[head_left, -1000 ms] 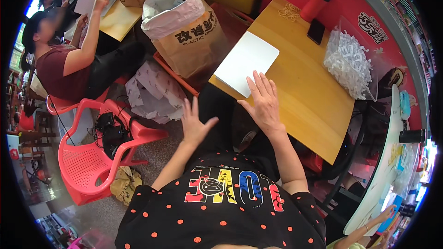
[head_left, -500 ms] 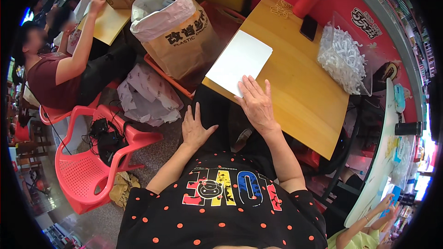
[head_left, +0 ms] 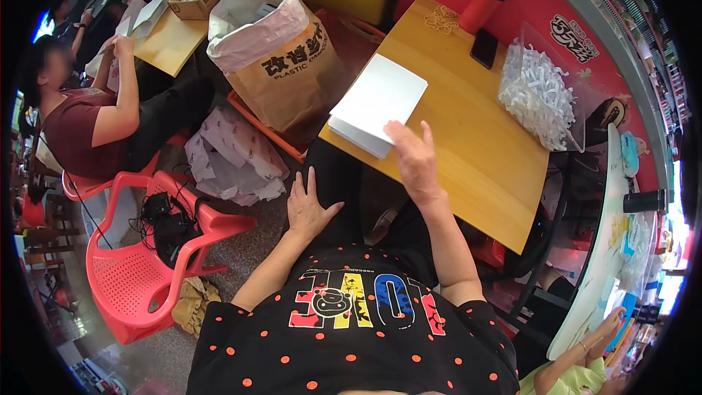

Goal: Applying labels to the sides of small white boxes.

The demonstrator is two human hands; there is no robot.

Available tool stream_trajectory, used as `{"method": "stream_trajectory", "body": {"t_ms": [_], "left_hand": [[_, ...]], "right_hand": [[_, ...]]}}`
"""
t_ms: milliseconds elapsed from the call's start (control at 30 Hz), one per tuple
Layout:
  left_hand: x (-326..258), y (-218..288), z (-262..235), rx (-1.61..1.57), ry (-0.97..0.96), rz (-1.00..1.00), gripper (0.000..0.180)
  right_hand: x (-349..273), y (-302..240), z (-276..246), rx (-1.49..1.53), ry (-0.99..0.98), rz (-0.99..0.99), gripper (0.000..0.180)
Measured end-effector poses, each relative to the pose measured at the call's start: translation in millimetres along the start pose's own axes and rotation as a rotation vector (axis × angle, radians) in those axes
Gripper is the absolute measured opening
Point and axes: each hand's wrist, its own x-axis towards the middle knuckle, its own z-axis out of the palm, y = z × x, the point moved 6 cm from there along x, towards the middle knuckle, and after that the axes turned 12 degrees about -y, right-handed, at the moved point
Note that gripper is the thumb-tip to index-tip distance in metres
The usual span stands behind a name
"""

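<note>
My right hand [head_left: 414, 163] lies flat with spread fingers on the wooden table [head_left: 468, 139], fingertips touching the near edge of a white stack of paper [head_left: 379, 104]. My left hand [head_left: 308, 206] rests open on my left thigh, below the table's edge, holding nothing. I wear a black dotted shirt with coloured letters.
A clear bag of white shredded strips [head_left: 539, 89], a black phone [head_left: 485, 47], a red cylinder [head_left: 482, 6] and rubber bands [head_left: 440, 18] are on the table. A big brown sack [head_left: 278, 51] stands left of it. A seated person [head_left: 95, 113] and a red plastic chair [head_left: 139, 278] are at left.
My right hand slid forward along the table toward the white stack. My left hand settled on my thigh. The person at left lowered their arms toward their table.
</note>
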Motion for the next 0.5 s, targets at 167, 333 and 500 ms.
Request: {"method": "stream_trajectory", "body": {"t_ms": [167, 333, 500], "left_hand": [[-4.0, -3.7, -2.4, -0.059, -0.154, -0.016, 0.102], [-9.3, 41.9, -53.6, -1.474, -0.56, -0.021, 0.055], [-0.4, 73.3, -80.9, -2.253, -0.651, 0.179, 0.048]], "right_hand": [[-3.5, -9.8, -68.2, -0.039, 0.385, 0.007, 0.031], [-40.0, -36.2, -82.2, 0.227, 0.277, -0.199, 0.029], [-65.9, -67.4, -68.4, 0.347, -0.028, -0.352, 0.03]]}}
